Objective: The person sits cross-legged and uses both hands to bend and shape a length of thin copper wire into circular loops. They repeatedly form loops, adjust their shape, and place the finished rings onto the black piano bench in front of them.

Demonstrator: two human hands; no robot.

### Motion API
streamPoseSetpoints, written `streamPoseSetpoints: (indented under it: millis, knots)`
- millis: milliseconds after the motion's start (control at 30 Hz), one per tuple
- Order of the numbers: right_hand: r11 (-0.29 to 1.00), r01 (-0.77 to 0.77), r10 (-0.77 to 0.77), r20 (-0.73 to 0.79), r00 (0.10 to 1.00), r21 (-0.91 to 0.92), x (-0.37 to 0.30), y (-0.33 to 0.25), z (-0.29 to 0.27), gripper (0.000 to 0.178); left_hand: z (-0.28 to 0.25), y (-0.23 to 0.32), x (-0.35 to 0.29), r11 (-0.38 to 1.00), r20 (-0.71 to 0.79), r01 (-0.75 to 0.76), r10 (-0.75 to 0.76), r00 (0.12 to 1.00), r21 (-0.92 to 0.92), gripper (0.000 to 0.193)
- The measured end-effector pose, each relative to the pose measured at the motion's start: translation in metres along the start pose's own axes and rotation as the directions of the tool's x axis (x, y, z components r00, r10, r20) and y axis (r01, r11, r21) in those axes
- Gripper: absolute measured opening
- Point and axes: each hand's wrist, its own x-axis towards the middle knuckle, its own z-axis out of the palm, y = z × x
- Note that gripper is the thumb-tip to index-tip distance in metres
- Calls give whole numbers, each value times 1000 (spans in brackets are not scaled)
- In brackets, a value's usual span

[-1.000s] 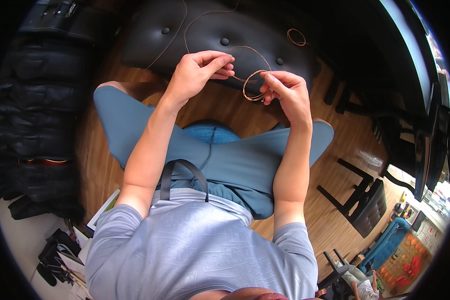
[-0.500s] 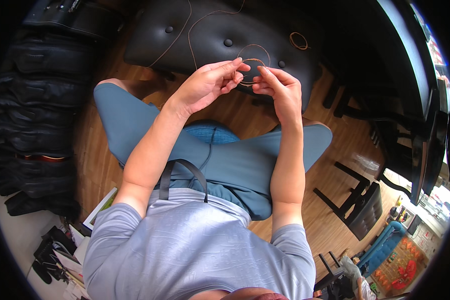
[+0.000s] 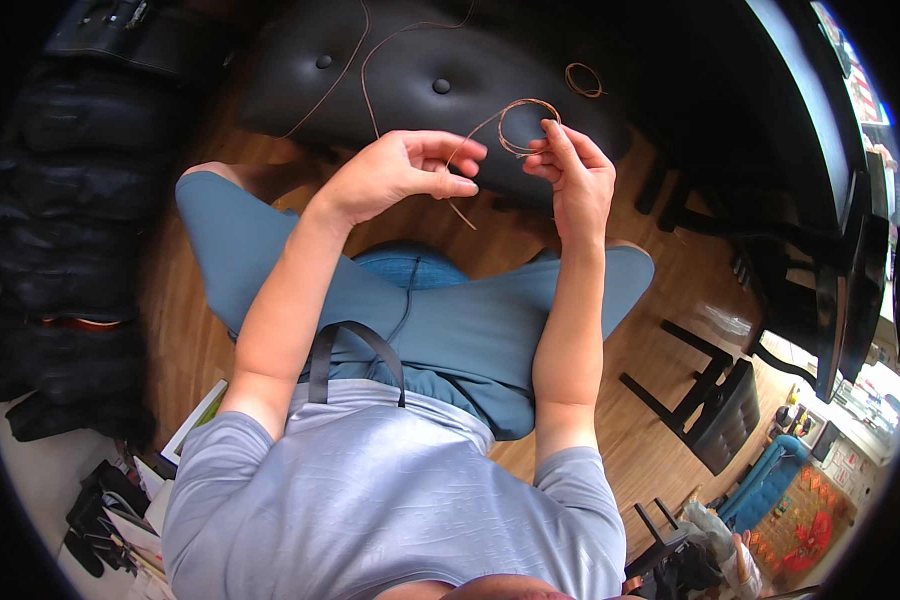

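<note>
Thumb and fingertips of my right hand point(image 3: 577, 180) pinch the lower right of a small coil of thin copper-coloured cord point(image 3: 511, 147); wire or string, I cannot tell which. A loose tail of it runs left past my left hand point(image 3: 395, 170), behind the thumb, and its end hangs below. My left hand has its thumb and fingers apart, the fingertips slightly blurred. Both hands are raised over the near edge of a black tufted bench point(image 3: 390, 75). A second small coil point(image 3: 583, 80) lies on that bench, right of centre.
Long thin strands point(image 3: 363, 75) cross the bench on the left. Beneath me is a blue seat point(image 3: 410, 265) on a wooden floor point(image 3: 660, 290). Dark leather furniture point(image 3: 70, 220) lines the left; a black stool point(image 3: 720, 410) and a black table or cabinet point(image 3: 770, 130) stand right.
My left hand has opened and moved a little left from the coil. My right hand holds the coil slightly farther right, and a tail of cord now hangs free between the hands.
</note>
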Motion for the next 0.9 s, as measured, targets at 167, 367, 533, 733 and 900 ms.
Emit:
streamPoseSetpoints:
  millis: [167, 367, 533, 733, 900]
  knots:
    - [994, -20, 17, 30, 999, 105, 4, 2, -11, 22, -6, 2, -1, 981, -52, -154, 161, 986, 118, 23]
    - [978, -144, 114, 193, 975, 152, -3, 4, 2, 21, 4, -10, 11, 967, -411, -256, 230, 882, -7, 26]
    - [971, -199, 162, 241, 957, 134, -7, 13, 16, 20, 11, -10, 10, 931, -313, -200, 100, 944, -306, 26]
    - [968, -200, 164, 219, 962, 153, -6, 15, 19, 18, 8, -16, 10, 793, -5, -94, 114, 993, -602, 22]
    - [985, -147, 129, 179, 975, 89, -9, 18, 26, 20, 11, -23, 14, 767, -52, -122, 115, 992, -630, 12]
